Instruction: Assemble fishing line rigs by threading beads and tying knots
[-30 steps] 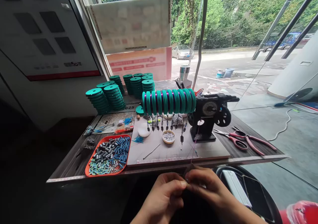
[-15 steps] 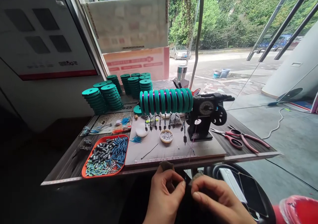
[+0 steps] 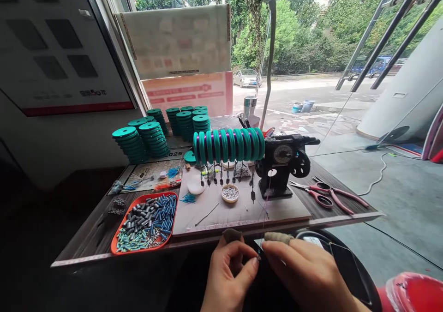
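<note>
My left hand [image 3: 233,270] is below the table's front edge, its thumb and forefinger closed on a tiny shiny piece [image 3: 259,257] at the end of a thin purplish line [image 3: 266,210]. From there the line runs up toward the black winding machine [image 3: 284,164]. Close on the right is my right hand [image 3: 304,266], back turned up and fingers curled; its fingertips are hidden. Grey-green covers wrap a finger on each hand. Green ring spools [image 3: 228,146] sit in a row on the machine's shaft, with short dark rigs hanging beneath.
A red tray [image 3: 112,247] of small tubes and springs stands on the left. Behind it are stacked green spools [image 3: 128,146]. A dish of white beads [image 3: 230,193] is in the middle; scissors [image 3: 320,196] and pliers [image 3: 342,201] lie right. A phone [image 3: 349,266] rests below.
My right hand has rolled over, its back now up and its thumb hidden. My left hand keeps its pinch almost in place. The view has shifted slightly.
</note>
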`<state>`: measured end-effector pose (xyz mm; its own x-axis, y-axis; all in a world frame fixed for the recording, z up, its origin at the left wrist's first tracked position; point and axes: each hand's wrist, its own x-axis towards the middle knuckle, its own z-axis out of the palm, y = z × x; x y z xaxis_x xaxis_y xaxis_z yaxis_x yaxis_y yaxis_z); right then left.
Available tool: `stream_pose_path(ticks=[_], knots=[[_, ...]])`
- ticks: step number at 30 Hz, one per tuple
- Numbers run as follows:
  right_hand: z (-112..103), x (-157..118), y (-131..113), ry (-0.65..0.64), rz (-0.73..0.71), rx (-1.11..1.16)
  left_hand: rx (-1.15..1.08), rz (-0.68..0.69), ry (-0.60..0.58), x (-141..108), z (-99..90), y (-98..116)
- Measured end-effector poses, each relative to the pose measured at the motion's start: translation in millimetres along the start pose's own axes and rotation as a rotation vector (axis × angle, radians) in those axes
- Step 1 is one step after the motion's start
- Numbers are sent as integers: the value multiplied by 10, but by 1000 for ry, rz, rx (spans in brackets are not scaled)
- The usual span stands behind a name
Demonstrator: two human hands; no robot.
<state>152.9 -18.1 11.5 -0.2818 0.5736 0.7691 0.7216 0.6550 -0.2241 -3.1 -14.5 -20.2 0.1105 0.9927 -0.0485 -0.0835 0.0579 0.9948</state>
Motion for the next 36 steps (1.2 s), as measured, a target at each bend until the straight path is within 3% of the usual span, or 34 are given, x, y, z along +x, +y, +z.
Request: stream_pose_path(ticks=[5, 25, 28, 33, 36], knots=[[-18, -15, 9, -48, -134, -105, 20, -16, -7, -1, 0, 1], [143, -120, 68, -38, -272, 2, 122, 21, -29, 19, 3, -4], [104, -93, 76, -79, -136, 114, 151, 17, -9, 27, 6, 40], [57, -137, 45, -124, 395, 480, 105, -11, 11, 29, 24, 87], [99, -193, 16, -131, 635, 620, 78, -1, 15, 22, 32, 86]])
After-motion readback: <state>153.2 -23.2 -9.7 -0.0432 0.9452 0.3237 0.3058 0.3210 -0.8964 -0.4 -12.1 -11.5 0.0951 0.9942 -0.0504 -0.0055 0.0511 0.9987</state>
